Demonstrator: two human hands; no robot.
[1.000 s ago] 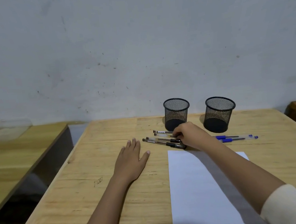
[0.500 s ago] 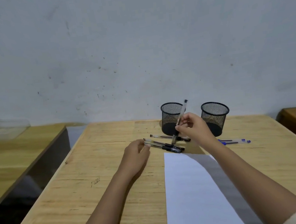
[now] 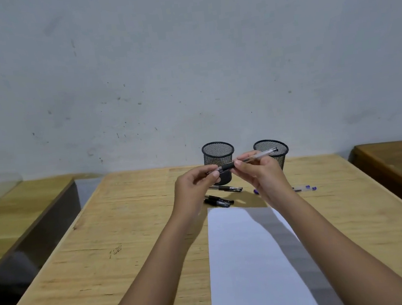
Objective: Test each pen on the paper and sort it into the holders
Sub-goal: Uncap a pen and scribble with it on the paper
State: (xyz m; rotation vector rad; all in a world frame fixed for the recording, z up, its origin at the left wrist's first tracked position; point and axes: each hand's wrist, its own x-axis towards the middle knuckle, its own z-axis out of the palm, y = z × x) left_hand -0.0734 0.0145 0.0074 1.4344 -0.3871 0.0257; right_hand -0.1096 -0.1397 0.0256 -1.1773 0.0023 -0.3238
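Both hands hold one clear pen with a black grip (image 3: 244, 160) level in the air in front of two black mesh holders. My left hand (image 3: 195, 190) pinches its left, capped end; my right hand (image 3: 263, 173) grips the barrel. The left holder (image 3: 218, 156) and right holder (image 3: 272, 153) stand at the table's back. Black-capped pens (image 3: 221, 201) lie on the wood under my hands. Blue-capped pens (image 3: 303, 188) lie to the right, partly hidden by my right wrist. A white sheet of paper (image 3: 246, 259) lies in front of me.
The wooden table (image 3: 130, 246) runs to a grey wall. A lower wooden bench (image 3: 15, 216) stands to the left across a gap. Another dark wooden surface (image 3: 399, 163) sits at the right edge.
My right hand lifted a pen off the pile and turned it from upright to level. My left hand rose off the table and took hold of the pen's left end.
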